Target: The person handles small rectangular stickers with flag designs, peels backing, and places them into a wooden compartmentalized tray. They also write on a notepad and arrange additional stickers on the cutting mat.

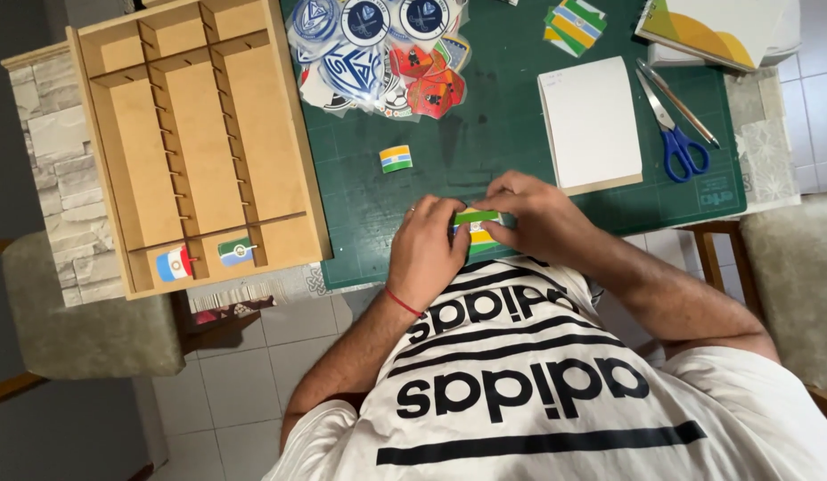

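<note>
Head view: left hand (429,252) and right hand (536,216) meet at the near edge of the green cutting mat (520,142) on the tabletop, both pinched shut on a small striped flag piece (477,223) held between fingertips. Judged light, thin and easily bent; best held by its edges. A similar flag piece (396,158) lies near; scissors (676,134) well apart.
</note>
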